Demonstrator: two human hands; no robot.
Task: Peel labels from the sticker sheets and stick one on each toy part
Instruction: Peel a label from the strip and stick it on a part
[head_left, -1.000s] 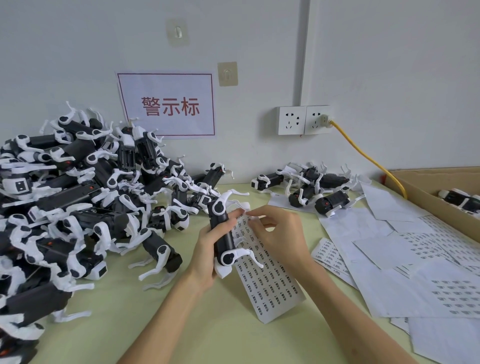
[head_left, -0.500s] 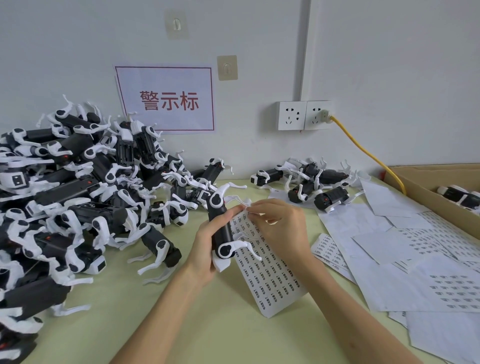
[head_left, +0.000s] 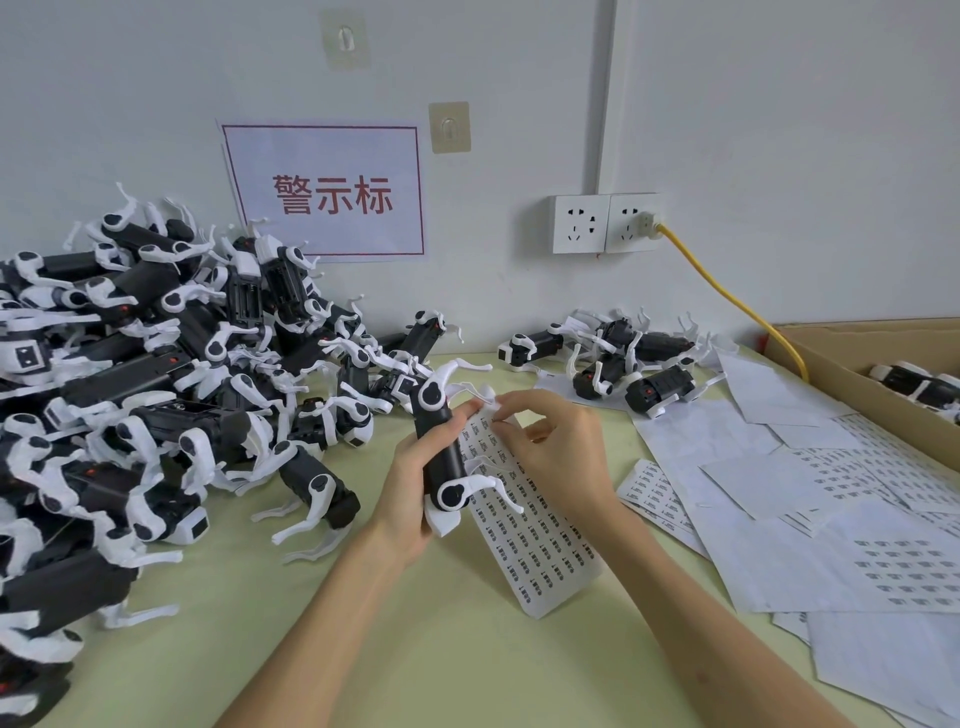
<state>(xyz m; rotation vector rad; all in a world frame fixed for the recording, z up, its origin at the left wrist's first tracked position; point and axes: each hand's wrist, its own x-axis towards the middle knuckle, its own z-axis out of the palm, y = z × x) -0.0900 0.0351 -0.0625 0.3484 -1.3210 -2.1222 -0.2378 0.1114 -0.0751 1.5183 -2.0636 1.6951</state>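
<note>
Left hand (head_left: 410, 493): fingers wrapped around the black body of one toy part (head_left: 445, 462), thumb across its front, firm hold. The part stands roughly upright, raised off the table (head_left: 441, 654), white legs sticking out at its top and bottom ends. Sticker sheet (head_left: 545, 551): just behind and to the right of the part, tilted, lower edge down near the table, rows of small printed labels facing me. I cannot tell whether my left hand also supports the sheet. Right hand (head_left: 558, 457): thumb and forefinger pinched together at the sheet's top corner, fingertips (head_left: 501, 410) beside the part's upper legs; too small to tell whether a label is lifted. Large pile of toy parts (head_left: 156, 364) on my left against the wall. Smaller group (head_left: 628, 358) at the back right. Loose sheets (head_left: 769, 499) spread on my right, next to a cardboard box (head_left: 857, 400).
</note>
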